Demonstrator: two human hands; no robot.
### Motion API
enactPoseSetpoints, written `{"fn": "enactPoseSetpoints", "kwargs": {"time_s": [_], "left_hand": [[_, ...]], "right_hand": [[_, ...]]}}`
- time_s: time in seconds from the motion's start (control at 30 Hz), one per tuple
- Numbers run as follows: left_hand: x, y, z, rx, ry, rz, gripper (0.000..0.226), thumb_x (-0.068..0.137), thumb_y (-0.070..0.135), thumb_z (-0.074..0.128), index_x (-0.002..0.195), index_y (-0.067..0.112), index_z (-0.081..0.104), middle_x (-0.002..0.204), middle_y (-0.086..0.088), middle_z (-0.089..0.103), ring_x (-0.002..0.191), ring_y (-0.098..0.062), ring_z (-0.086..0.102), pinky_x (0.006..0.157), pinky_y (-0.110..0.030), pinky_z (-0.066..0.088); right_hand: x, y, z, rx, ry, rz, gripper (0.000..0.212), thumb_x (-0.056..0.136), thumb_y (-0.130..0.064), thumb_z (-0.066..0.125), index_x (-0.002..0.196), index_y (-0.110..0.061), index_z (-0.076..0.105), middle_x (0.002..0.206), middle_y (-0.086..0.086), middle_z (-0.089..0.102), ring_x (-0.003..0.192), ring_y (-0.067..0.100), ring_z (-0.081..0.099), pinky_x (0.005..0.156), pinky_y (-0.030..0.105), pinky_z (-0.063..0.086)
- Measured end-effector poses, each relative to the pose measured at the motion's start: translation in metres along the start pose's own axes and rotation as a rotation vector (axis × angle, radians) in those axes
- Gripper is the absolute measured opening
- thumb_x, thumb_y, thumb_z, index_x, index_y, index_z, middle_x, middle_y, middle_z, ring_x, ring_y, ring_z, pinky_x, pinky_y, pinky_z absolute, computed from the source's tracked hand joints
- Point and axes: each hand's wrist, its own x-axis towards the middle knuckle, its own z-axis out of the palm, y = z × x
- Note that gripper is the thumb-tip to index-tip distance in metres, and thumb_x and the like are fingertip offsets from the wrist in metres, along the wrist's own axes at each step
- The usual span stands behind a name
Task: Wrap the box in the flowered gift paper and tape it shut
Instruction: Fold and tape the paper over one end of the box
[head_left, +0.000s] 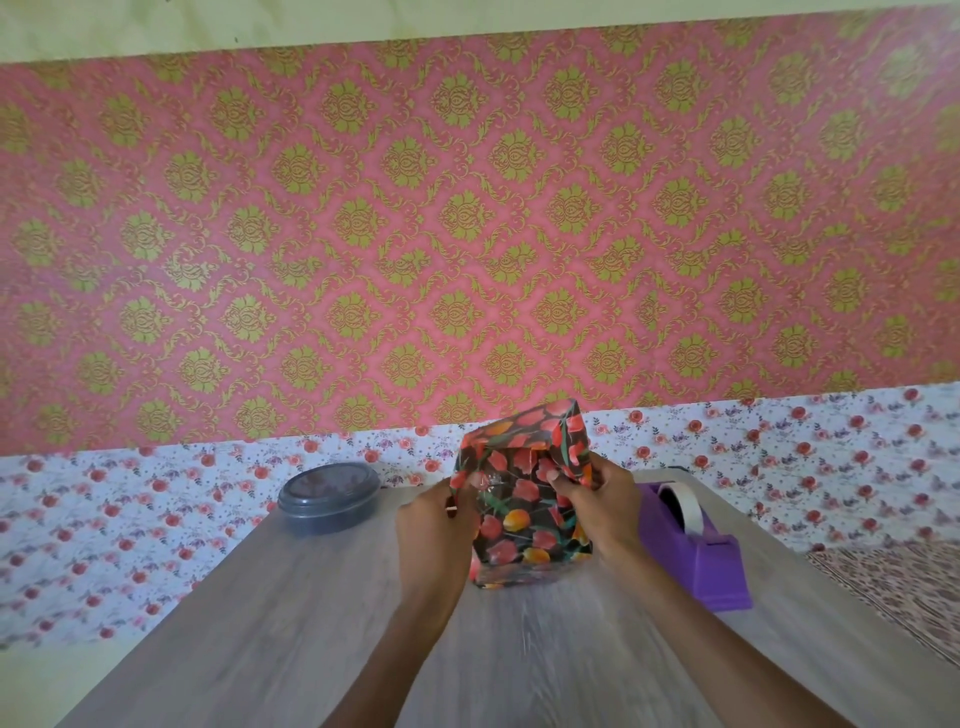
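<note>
From where I stand, no word, label, brand or number is legible, neither on the purple plastic tape dispenser (696, 553) nor on the round grey lidded tub (328, 500).

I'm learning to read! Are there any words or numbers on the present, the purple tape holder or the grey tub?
None can be read.
The flowered gift paper shows only flowers.
The purple tape dispenser looks plain.
The grey tub has a lid too blurred to tell.
The walls carry only patterns.
</note>
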Motion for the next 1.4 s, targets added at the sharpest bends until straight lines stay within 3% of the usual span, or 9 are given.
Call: {"fn": "enactPoseSetpoints", "kwargs": {"time_s": [0.33,0.47,0.53,0.7,0.87,1.0,1.17,1.27,1.4], "left_hand": [[0.018,0.030,-0.020,0.024,0.162,0.128,0.038,0.095,0.036,0.060,0.064,0.015,0.062,0.051,0.004,0.060,0.045,-0.006,0.047,0.047,-0.026,0.033],[0.021,0.033,-0.024,0.042,0.075,0.147,0.019,0.090,0.038,0.067,0.104,0.025,0.068,0.085,0.012,0.073,0.070,-0.001,0.065,0.061,-0.023,0.053],[0.020,0.031,-0.024,0.085,0.029,0.127,0.023,0.091,0.034,0.066,0.113,0.025,0.066,0.081,0.011,0.070,0.062,-0.001,0.062,0.055,-0.022,0.051],[0.011,0.039,-0.027,0.048,0.119,0.150,0.016,0.095,0.022,0.062,0.103,0.017,0.075,0.081,0.005,0.073,0.063,-0.005,0.062,0.062,-0.031,0.055],[0.006,0.049,-0.022,0.216,0.403,0.669,0.029,0.080,-0.005,0.068,0.104,0.011,0.067,0.099,-0.004,0.069,0.092,-0.023,0.060,0.079,-0.031,0.046],[-0.024,0.037,0.009,0.302,0.175,1.016,0.032,0.069,-0.008,0.064,0.094,0.011,0.061,0.090,-0.006,0.059,0.081,-0.022,0.053,0.067,-0.029,0.045],[-0.047,-0.012,0.034,0.317,0.128,0.783,0.018,0.081,0.015,0.063,0.097,0.021,0.060,0.103,0.002,0.060,0.094,-0.020,0.056,0.080,-0.027,0.041],[-0.046,-0.013,0.027,0.013,0.303,0.303,0.041,0.081,0.028,0.075,0.111,0.016,0.049,0.111,-0.005,0.052,0.101,-0.020,0.049,0.083,-0.020,0.038],[-0.019,-0.012,0.024,-0.480,0.017,-0.260,0.075,0.069,0.024,0.088,0.132,0.023,0.046,0.126,0.004,0.056,0.111,-0.013,0.056,0.088,-0.023,0.048]], "right_hand": [[0.003,-0.001,0.004,-0.104,0.049,-0.005,0.016,0.075,-0.037,0.083,0.082,-0.029,0.071,0.070,-0.012,0.069,0.070,0.007,0.064,0.058,0.023,0.044],[0.001,0.000,0.008,-0.126,0.039,-0.038,0.020,0.074,-0.043,0.083,0.085,-0.030,0.073,0.069,-0.014,0.069,0.070,0.006,0.065,0.058,0.025,0.045],[-0.001,0.000,0.009,-0.139,0.040,-0.044,0.019,0.075,-0.040,0.083,0.085,-0.028,0.074,0.068,-0.015,0.069,0.070,0.007,0.065,0.059,0.026,0.046],[-0.001,0.001,0.008,-0.156,0.032,-0.077,0.021,0.075,-0.042,0.082,0.081,-0.025,0.073,0.067,-0.011,0.069,0.067,0.010,0.065,0.057,0.028,0.046],[-0.003,-0.005,0.006,-0.141,0.008,-0.054,0.020,0.077,-0.036,0.081,0.070,-0.030,0.064,0.063,-0.015,0.065,0.067,0.006,0.063,0.057,0.023,0.039],[-0.006,-0.008,0.004,-0.098,-0.020,-0.081,0.029,0.070,-0.045,0.072,0.057,-0.023,0.059,0.049,-0.012,0.060,0.051,0.000,0.053,0.054,0.025,0.035],[-0.004,-0.010,-0.001,-0.105,-0.033,-0.043,0.022,0.074,-0.032,0.084,0.068,-0.035,0.063,0.065,-0.020,0.064,0.069,0.003,0.062,0.061,0.025,0.043],[-0.003,-0.010,-0.004,-0.082,-0.048,-0.007,0.019,0.073,-0.029,0.085,0.076,-0.034,0.067,0.070,-0.020,0.067,0.072,0.000,0.064,0.065,0.022,0.046],[-0.004,-0.013,0.000,-0.073,-0.048,0.031,0.022,0.071,-0.030,0.087,0.076,-0.036,0.066,0.071,-0.020,0.069,0.071,-0.001,0.066,0.072,0.027,0.051]]}}
